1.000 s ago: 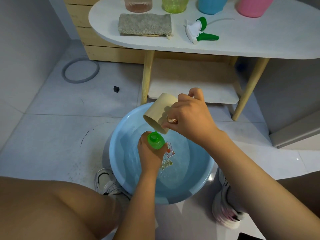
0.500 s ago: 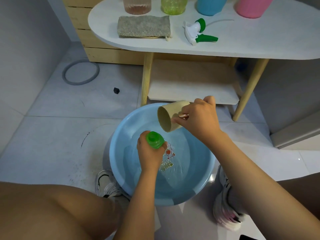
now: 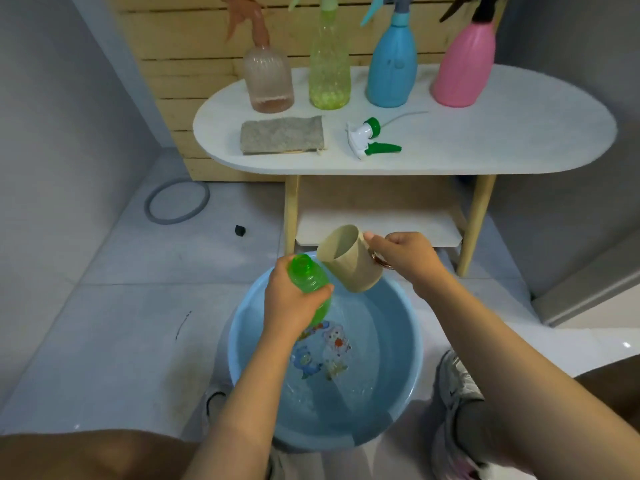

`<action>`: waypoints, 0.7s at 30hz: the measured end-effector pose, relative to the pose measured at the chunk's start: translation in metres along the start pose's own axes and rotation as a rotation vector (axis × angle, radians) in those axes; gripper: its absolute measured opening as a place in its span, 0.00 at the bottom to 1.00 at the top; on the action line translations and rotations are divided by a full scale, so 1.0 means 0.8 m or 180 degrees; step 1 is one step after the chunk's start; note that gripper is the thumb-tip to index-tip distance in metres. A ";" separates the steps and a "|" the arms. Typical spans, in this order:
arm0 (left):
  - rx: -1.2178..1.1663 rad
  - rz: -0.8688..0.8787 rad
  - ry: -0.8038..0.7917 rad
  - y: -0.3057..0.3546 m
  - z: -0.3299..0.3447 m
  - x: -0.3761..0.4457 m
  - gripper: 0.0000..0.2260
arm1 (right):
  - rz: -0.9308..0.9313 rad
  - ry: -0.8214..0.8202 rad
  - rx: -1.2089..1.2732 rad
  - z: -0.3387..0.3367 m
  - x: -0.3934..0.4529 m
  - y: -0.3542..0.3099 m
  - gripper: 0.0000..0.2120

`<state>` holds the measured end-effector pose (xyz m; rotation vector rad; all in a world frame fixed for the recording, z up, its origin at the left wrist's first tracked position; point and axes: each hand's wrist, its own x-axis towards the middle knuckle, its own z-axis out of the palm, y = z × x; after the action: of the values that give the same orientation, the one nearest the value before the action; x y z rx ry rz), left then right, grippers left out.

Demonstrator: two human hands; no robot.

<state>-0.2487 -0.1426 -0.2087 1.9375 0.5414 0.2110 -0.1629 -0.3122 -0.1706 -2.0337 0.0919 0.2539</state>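
My left hand [image 3: 291, 303] grips a green plastic bottle [image 3: 308, 275] with its neck open, held tilted above a light blue basin [image 3: 412, 344] of water on the floor. My right hand [image 3: 405, 259] holds a beige cup [image 3: 346, 263] by its handle, tipped so its mouth faces left, just right of the bottle's neck. The cup's lower edge is close to the bottle. A cartoon print shows on the basin's bottom under the water.
A white oval table [image 3: 519, 133] behind the basin carries a green-and-white spray head [image 3: 369, 138], a grey cloth [image 3: 282, 135] and several spray bottles: clear pink [image 3: 268, 81], yellow-green [image 3: 329, 71], blue [image 3: 391, 71], pink [image 3: 464, 71]. A grey ring [image 3: 176, 206] lies on the floor. My shoes flank the basin.
The cup has swung from tipped down over the bottle's mouth to a more level tilt beside it. The bottle has risen above the basin's far rim. The view has tilted up.
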 end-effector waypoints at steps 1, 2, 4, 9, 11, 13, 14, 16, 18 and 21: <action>-0.0021 0.0055 -0.0013 0.014 -0.006 0.003 0.24 | 0.0012 -0.0030 0.0124 -0.004 -0.002 -0.008 0.25; -0.0026 0.0119 -0.0046 0.031 -0.013 0.006 0.24 | 0.0027 -0.0041 0.0248 -0.010 -0.003 -0.018 0.23; 0.0030 0.0181 -0.0199 0.062 -0.028 0.012 0.24 | 0.0114 -0.0034 0.0404 -0.024 -0.007 -0.036 0.22; 0.0105 0.0312 -0.0674 0.147 -0.059 0.026 0.29 | 0.0261 -0.0194 0.0810 -0.069 -0.005 -0.079 0.21; 0.0124 0.0466 -0.0811 0.182 -0.066 0.030 0.23 | 0.0252 -0.0199 0.1022 -0.090 -0.001 -0.098 0.22; 0.0125 0.0620 -0.0925 0.209 -0.068 0.036 0.21 | 0.0263 -0.0198 0.1203 -0.111 0.003 -0.113 0.22; 0.0133 0.0627 -0.0944 0.216 -0.069 0.037 0.21 | 0.0270 -0.0216 0.1262 -0.119 0.005 -0.117 0.21; 0.0100 0.0652 -0.0948 0.230 -0.066 0.043 0.18 | 0.0212 -0.0177 0.1377 -0.141 0.011 -0.125 0.22; -0.0034 0.0641 -0.1015 0.240 -0.057 0.051 0.19 | 0.0161 -0.0011 0.1510 -0.162 0.021 -0.129 0.22; -0.0230 0.0611 -0.1089 0.252 -0.037 0.067 0.23 | 0.0074 0.0342 0.1389 -0.184 0.040 -0.129 0.21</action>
<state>-0.1577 -0.1604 -0.0198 1.9016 0.1207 0.0174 -0.0930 -0.3942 -0.0229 -1.6113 0.2188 0.1247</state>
